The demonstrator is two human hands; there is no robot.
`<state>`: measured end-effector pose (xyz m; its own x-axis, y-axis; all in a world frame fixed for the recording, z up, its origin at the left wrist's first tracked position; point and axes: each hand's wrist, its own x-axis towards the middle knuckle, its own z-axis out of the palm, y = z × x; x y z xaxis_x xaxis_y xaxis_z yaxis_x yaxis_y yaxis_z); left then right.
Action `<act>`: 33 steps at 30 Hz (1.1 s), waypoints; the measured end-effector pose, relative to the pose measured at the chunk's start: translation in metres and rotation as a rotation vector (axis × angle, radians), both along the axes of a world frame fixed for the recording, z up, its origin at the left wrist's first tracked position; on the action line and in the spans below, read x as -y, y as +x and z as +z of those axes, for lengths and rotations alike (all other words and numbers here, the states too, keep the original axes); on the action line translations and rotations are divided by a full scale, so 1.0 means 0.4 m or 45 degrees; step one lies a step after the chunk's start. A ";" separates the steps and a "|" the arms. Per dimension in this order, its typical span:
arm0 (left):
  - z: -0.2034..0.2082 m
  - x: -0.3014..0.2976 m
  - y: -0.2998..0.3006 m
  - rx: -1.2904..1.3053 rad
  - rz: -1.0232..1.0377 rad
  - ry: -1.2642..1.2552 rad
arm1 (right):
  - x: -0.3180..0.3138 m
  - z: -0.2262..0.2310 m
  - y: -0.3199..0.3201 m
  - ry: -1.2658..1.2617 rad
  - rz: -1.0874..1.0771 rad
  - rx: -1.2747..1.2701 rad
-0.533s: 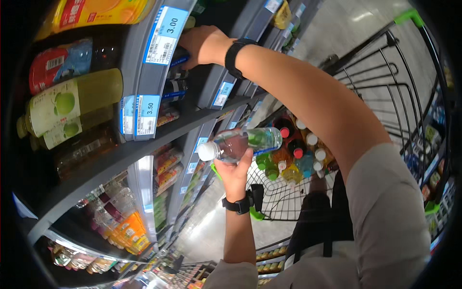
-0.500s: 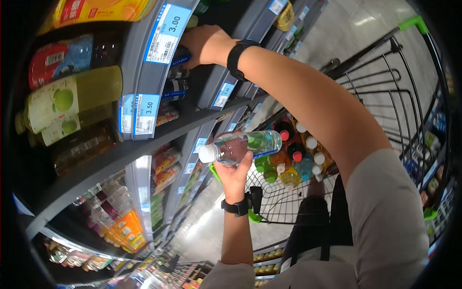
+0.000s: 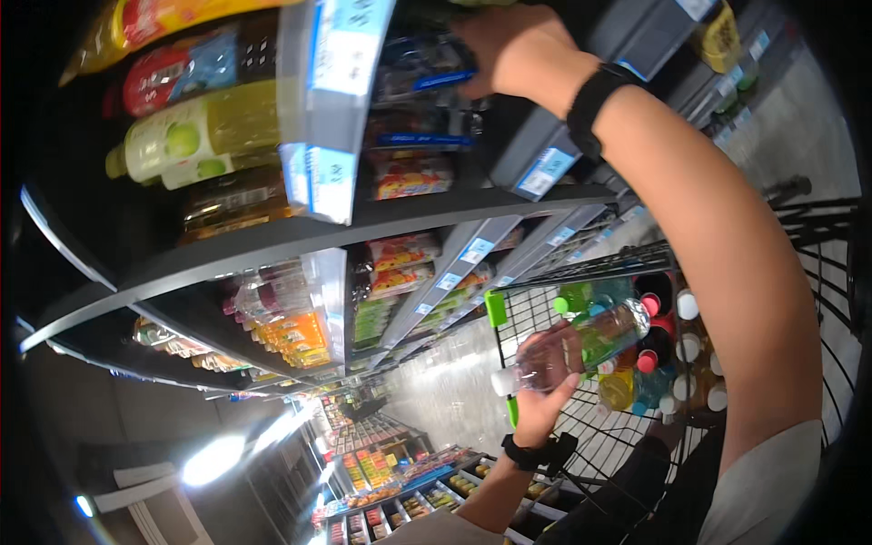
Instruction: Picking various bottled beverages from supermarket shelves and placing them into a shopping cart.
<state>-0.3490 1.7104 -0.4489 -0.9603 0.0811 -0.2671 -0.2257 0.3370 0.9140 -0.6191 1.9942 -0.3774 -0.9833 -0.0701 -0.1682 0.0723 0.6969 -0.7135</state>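
Note:
My left hand [image 3: 543, 404] is closed around a clear plastic bottle [image 3: 568, 352] with a white cap, its contents see-through. The bottle is tilted above the cart, cap end toward the shelves. My right hand [image 3: 522, 54] reaches into the upper shelf bay, against clear bottles with blue labels [image 3: 445, 80]. Its fingers are blurred and partly hidden among them, so its grip does not show. Below that hand another blue-labelled bottle [image 3: 422, 140] lies in shadow.
A black wire shopping cart [image 3: 581, 445] with green corner pieces [image 3: 495, 309] holds several capped drink bottles [image 3: 649, 363]. Shelves on the left carry a green-fruit juice bottle [image 3: 200, 132], red packets [image 3: 409, 174] and orange bottles [image 3: 295, 336]. Blue-white price tags [image 3: 545, 171] line the shelf edges.
The view has swung, shifting shelves and cart to the right. My left hand still holds the clear bottle, now more over the cart. My right hand remains in the shelf bay, farther from the large price tag.

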 end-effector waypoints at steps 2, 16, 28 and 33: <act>0.020 -0.009 0.000 -0.017 -0.035 -0.060 | -0.014 -0.019 -0.014 0.031 0.016 -0.196; -0.006 0.022 -0.021 0.005 -0.043 0.109 | 0.020 -0.110 -0.023 0.005 -0.042 -0.787; -0.008 -0.012 -0.065 0.045 -0.040 0.283 | 0.024 -0.098 -0.054 -0.016 -0.008 -0.734; -0.033 -0.005 -0.070 0.088 -0.018 0.349 | 0.021 -0.128 -0.062 -0.075 0.018 -0.595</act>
<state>-0.3770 1.7122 -0.4622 -0.9388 0.1724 -0.2982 -0.2879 0.0828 0.9541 -0.6438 1.9858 -0.4286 -0.9515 -0.0801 0.2969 -0.2751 0.6529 -0.7057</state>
